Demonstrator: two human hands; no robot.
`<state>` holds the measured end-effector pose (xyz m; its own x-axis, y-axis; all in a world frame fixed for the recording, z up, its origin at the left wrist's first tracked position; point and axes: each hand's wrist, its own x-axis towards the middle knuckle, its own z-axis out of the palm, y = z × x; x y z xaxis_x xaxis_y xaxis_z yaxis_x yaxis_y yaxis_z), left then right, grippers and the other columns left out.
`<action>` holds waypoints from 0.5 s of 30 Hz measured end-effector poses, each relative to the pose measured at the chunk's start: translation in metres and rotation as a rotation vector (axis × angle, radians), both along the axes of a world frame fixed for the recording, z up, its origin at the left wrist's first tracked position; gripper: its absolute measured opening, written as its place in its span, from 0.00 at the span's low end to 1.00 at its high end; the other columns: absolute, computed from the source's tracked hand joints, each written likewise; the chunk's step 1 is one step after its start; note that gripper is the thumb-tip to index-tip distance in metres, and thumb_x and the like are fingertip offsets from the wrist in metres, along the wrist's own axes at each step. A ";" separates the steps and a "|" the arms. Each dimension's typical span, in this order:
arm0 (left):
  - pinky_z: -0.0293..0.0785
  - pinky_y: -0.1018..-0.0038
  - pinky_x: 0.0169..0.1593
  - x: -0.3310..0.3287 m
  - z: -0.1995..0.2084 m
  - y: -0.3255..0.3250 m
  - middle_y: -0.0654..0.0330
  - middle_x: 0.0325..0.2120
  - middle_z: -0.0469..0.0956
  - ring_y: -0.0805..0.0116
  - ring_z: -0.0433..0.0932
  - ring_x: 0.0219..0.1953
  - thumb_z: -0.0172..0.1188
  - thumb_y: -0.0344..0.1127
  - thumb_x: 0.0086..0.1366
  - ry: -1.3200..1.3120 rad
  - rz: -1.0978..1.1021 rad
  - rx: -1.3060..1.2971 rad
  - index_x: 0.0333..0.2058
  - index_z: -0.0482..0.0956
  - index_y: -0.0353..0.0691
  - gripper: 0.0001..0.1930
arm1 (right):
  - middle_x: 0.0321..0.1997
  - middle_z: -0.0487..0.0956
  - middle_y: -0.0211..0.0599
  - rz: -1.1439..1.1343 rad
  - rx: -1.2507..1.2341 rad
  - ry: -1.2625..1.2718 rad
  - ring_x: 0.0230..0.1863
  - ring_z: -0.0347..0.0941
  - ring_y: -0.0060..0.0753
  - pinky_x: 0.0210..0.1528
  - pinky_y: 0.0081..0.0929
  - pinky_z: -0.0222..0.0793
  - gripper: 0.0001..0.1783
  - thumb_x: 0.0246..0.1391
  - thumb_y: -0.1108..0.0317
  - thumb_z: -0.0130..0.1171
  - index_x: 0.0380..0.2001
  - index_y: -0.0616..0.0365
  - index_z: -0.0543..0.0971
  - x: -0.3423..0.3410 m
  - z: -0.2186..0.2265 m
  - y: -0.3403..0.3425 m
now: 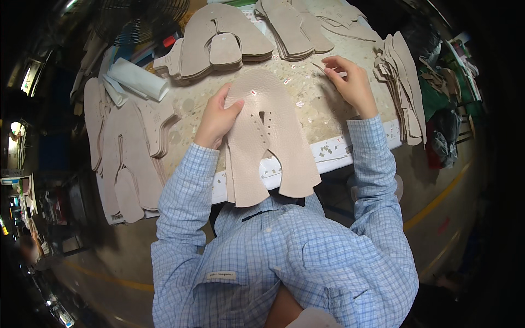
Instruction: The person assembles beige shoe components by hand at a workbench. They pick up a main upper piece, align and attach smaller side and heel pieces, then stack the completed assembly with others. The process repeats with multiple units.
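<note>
My left hand [217,117] grips the left edge of a beige leather shoe upper [292,128], its thumb lying on top. The piece is arched, with a slit, punched holes and two legs toward my lap. Another beige layer shows under its left edge. A small pale label [253,93] lies on the upper near my thumb. To the right, above the table, my right hand [350,82] is raised with thumb and forefinger closed on a thin slender piece [318,67]. Its exact kind is too small to tell.
The worktable [322,104] is littered with small label bits. Stacked leather pieces stand at the back [251,38], the left [145,183] and the right edge [402,82]. A white roll [139,79] lies back left, near a fan [131,19]. Dark bags [445,131] hang beyond the right edge.
</note>
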<state>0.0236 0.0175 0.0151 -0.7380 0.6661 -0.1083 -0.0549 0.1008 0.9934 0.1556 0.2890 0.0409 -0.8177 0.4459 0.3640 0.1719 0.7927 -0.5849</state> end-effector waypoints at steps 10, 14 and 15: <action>0.70 0.62 0.45 0.011 0.001 -0.005 0.45 0.40 0.70 0.48 0.73 0.42 0.65 0.37 0.51 0.883 0.165 -0.618 0.51 0.67 0.30 0.30 | 0.42 0.70 0.43 -0.222 0.452 -0.223 0.45 0.68 0.43 0.43 0.33 0.69 0.26 0.43 0.57 0.64 0.44 0.60 0.74 0.027 -0.023 0.008; 0.68 0.61 0.47 0.004 0.006 -0.007 0.42 0.41 0.69 0.46 0.71 0.43 0.64 0.41 0.51 0.662 0.015 -0.629 0.49 0.66 0.27 0.31 | 0.35 0.72 0.42 -0.194 0.511 -0.226 0.38 0.73 0.42 0.37 0.35 0.72 0.15 0.42 0.66 0.62 0.35 0.60 0.75 0.020 -0.025 0.018; 0.67 0.60 0.48 0.003 0.007 -0.008 0.41 0.41 0.69 0.46 0.71 0.43 0.64 0.42 0.52 0.594 -0.027 -0.644 0.49 0.66 0.26 0.31 | 0.34 0.72 0.42 -0.193 0.524 -0.237 0.36 0.73 0.43 0.35 0.36 0.72 0.14 0.42 0.68 0.61 0.34 0.60 0.75 0.018 -0.024 0.020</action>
